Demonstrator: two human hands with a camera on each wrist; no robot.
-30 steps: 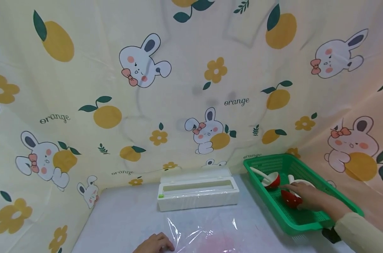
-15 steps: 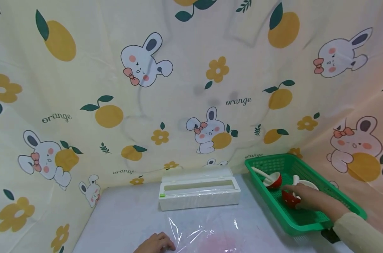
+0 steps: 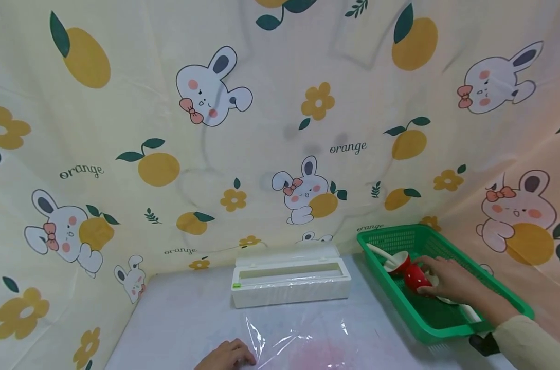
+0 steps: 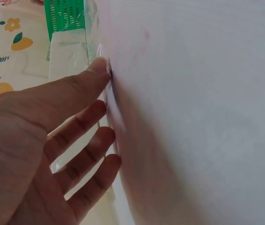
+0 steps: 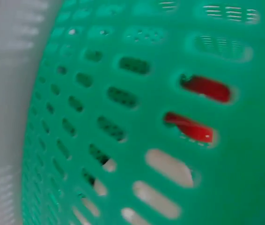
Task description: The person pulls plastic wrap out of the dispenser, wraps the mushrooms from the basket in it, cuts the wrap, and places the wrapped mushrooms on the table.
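My right hand reaches into the green basket and grips a red ladle with white dots by its bowl, thumb on the near side. A white handle shows below this hand, toward the basket's near right end. Another ladle, red outside and white inside, lies just left of the held one, its white handle against the basket's side. My left hand rests at the left edge of a clear plastic film. In the left wrist view its thumb touches the film's edge, with the other fingers loosely extended.
A white film dispenser box stands at the back of the table, lid up, the film running forward from it. A printed curtain surrounds the table. In the right wrist view the basket's slotted wall fills most of the picture.
My right hand has turned and shifted the dotted ladle forward, toward the other one. A white handle now shows below the hand. My left hand stays where it was.
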